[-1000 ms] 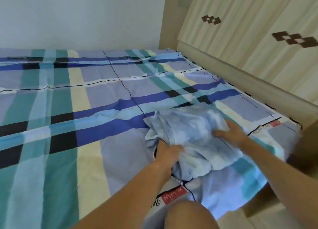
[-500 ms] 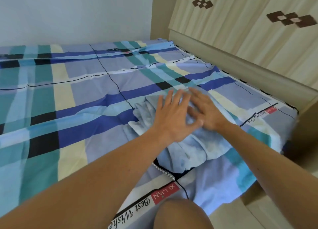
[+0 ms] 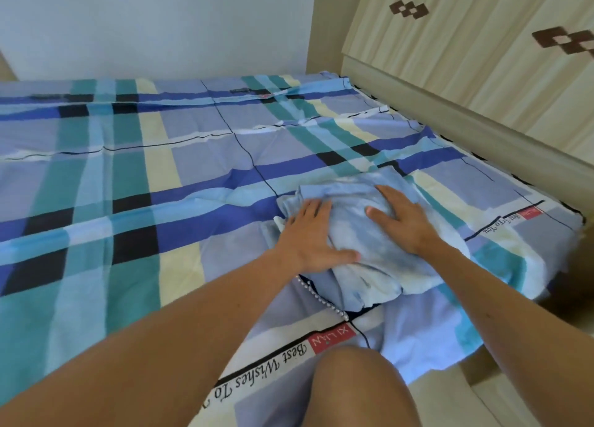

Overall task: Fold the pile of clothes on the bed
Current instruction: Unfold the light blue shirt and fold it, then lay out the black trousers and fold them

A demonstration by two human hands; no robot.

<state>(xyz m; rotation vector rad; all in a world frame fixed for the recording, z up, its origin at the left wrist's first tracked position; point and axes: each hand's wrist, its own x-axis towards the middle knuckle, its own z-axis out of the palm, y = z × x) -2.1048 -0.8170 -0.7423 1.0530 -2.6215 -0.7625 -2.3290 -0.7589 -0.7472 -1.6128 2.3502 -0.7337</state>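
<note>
Head camera view: a soft, rumpled pale-blue garment [image 3: 369, 266] is lying on the plaid-sheeted bed [image 3: 144, 185], near its right-hand edge. The left hand [image 3: 313, 234] and right hand [image 3: 401, 221] are pressing flat on it, each grip spread, clasping nothing.

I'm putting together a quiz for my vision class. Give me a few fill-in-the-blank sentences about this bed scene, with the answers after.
1. The garment under the left hand and right hand is light ____.
2. The bedsheet border reads "Best ____ To".
3. The label beside that text is ____.
4. The wardrobe stands to the person's ____.
Missing words: blue; Wishes; red; right.
</note>
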